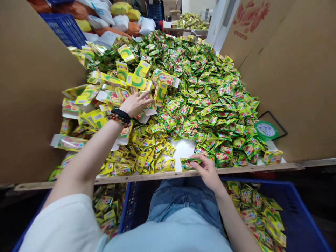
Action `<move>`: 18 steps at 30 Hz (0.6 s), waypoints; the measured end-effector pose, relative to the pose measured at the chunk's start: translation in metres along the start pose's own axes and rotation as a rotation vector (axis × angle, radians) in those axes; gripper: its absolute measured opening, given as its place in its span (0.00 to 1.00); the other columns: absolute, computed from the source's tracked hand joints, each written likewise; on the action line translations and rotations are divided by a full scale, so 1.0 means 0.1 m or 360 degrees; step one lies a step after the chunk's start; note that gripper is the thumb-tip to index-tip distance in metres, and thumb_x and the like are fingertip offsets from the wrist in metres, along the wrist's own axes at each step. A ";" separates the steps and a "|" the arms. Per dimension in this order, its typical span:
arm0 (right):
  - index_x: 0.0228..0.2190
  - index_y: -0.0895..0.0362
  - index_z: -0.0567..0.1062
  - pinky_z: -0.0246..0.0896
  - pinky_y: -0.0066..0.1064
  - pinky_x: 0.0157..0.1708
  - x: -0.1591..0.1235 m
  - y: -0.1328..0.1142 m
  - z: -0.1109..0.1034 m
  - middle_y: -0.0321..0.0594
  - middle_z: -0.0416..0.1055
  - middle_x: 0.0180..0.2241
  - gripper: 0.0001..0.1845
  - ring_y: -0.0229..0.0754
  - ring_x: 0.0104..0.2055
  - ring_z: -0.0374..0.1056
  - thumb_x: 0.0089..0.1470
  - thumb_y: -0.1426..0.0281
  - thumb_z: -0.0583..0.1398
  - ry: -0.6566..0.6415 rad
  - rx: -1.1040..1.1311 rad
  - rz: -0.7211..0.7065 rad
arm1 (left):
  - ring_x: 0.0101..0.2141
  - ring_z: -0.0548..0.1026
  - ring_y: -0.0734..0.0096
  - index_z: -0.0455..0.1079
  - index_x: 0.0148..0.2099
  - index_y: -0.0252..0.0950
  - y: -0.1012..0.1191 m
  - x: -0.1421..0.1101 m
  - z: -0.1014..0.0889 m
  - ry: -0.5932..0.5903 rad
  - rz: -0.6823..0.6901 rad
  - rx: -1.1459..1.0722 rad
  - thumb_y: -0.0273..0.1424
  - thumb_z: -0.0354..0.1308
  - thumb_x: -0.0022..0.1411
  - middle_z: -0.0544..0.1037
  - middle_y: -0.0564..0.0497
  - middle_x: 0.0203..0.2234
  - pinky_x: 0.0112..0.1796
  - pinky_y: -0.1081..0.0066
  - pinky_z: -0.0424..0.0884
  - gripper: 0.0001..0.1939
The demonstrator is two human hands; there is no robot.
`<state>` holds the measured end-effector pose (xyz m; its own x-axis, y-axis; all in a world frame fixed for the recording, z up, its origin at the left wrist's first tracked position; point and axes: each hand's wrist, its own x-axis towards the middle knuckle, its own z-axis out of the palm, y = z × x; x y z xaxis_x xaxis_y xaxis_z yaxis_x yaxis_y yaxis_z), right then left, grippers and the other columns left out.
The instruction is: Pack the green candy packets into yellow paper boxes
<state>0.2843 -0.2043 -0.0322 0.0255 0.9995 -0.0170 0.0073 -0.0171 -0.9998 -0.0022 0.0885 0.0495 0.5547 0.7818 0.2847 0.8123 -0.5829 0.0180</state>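
One sachet (189,163) in the right hand (208,173), left hand (133,105) on cartons (139,81).

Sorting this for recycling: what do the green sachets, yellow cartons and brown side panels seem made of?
The green sachets: probably metallised plastic film, glossy and crinkled. The yellow cartons: likely coated printed paperboard, with sheen and crisp folds. The brown side panels: matte cardboard, creased; corrugation isn't visible.
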 end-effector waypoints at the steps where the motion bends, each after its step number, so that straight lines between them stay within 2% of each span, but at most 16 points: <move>1: 0.35 0.55 0.78 0.71 0.31 0.38 0.00 -0.01 0.01 0.39 0.77 0.35 0.10 0.42 0.38 0.73 0.54 0.63 0.63 -0.0015 0.0023 -0.0005 | 0.53 0.63 0.47 0.72 0.52 0.39 0.06 -0.03 0.01 -0.0083 0.0050 0.0001 0.31 0.54 0.61 0.61 0.42 0.62 0.54 0.44 0.57 0.17; 3: 0.35 0.54 0.79 0.72 0.32 0.38 0.00 -0.03 0.00 0.39 0.77 0.35 0.10 0.42 0.38 0.73 0.53 0.63 0.63 -0.0010 0.0076 -0.0004 | 0.59 0.57 0.41 0.71 0.52 0.41 0.22 -0.09 -0.01 -0.0168 0.0116 0.0002 0.30 0.55 0.59 0.60 0.45 0.63 0.56 0.39 0.50 0.18; 4: 0.35 0.54 0.79 0.72 0.32 0.39 0.00 -0.04 0.00 0.38 0.77 0.35 0.10 0.42 0.39 0.73 0.53 0.62 0.63 0.0014 0.0105 -0.0002 | 0.61 0.54 0.40 0.70 0.52 0.42 0.32 -0.13 -0.03 -0.0129 0.0116 -0.0001 0.30 0.56 0.58 0.60 0.46 0.63 0.57 0.38 0.46 0.18; 6: 0.36 0.54 0.79 0.73 0.33 0.40 0.00 -0.06 -0.02 0.38 0.77 0.35 0.10 0.42 0.38 0.74 0.53 0.62 0.64 0.0101 0.0146 -0.0003 | 0.63 0.50 0.38 0.67 0.55 0.38 0.56 -0.20 -0.09 -0.0062 0.0159 -0.0020 0.30 0.55 0.59 0.59 0.45 0.63 0.57 0.34 0.39 0.20; 8: 0.36 0.53 0.79 0.74 0.34 0.40 0.00 -0.09 -0.03 0.37 0.77 0.36 0.10 0.41 0.37 0.74 0.52 0.62 0.64 0.0221 0.0160 -0.0021 | 0.64 0.51 0.39 0.63 0.58 0.33 0.84 -0.28 -0.11 -0.0068 0.0273 -0.0049 0.28 0.52 0.61 0.62 0.43 0.60 0.55 0.33 0.35 0.22; 10: 0.35 0.53 0.79 0.75 0.35 0.39 0.02 -0.12 -0.03 0.37 0.77 0.34 0.10 0.41 0.36 0.74 0.52 0.61 0.64 0.0344 0.0166 -0.0066 | 0.61 0.59 0.43 0.63 0.57 0.33 1.11 -0.36 -0.08 -0.0122 0.0395 -0.0081 0.28 0.54 0.57 0.68 0.42 0.54 0.58 0.36 0.39 0.24; 12: 0.35 0.53 0.78 0.74 0.35 0.39 0.03 -0.15 -0.03 0.37 0.77 0.34 0.10 0.41 0.35 0.74 0.53 0.61 0.64 0.0456 0.0182 -0.0128 | 0.56 0.66 0.47 0.64 0.55 0.33 1.34 -0.45 0.00 -0.0145 0.0433 -0.0137 0.30 0.58 0.51 0.71 0.40 0.49 0.60 0.44 0.49 0.27; 15: 0.37 0.53 0.78 0.73 0.34 0.39 0.03 -0.20 -0.02 0.39 0.77 0.36 0.09 0.42 0.37 0.74 0.53 0.63 0.65 0.0644 0.0197 -0.0250 | 0.52 0.69 0.48 0.60 0.57 0.28 1.63 -0.64 0.14 -0.0118 0.0406 -0.0266 0.28 0.57 0.49 0.70 0.36 0.48 0.54 0.52 0.63 0.31; 18: 0.37 0.52 0.78 0.71 0.33 0.38 0.03 -0.28 -0.02 0.41 0.77 0.39 0.07 0.43 0.42 0.73 0.54 0.66 0.64 0.0802 0.0122 -0.0439 | 0.48 0.71 0.53 0.57 0.58 0.29 1.89 -0.87 0.21 -0.0109 0.0394 -0.0401 0.26 0.53 0.51 0.71 0.37 0.47 0.47 0.59 0.69 0.30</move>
<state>0.2862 -0.2008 -0.0039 0.5059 0.8310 0.2312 0.0095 0.2626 -0.9648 0.1068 -0.0854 0.0082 0.7468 0.6183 0.2451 0.5868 -0.7860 0.1948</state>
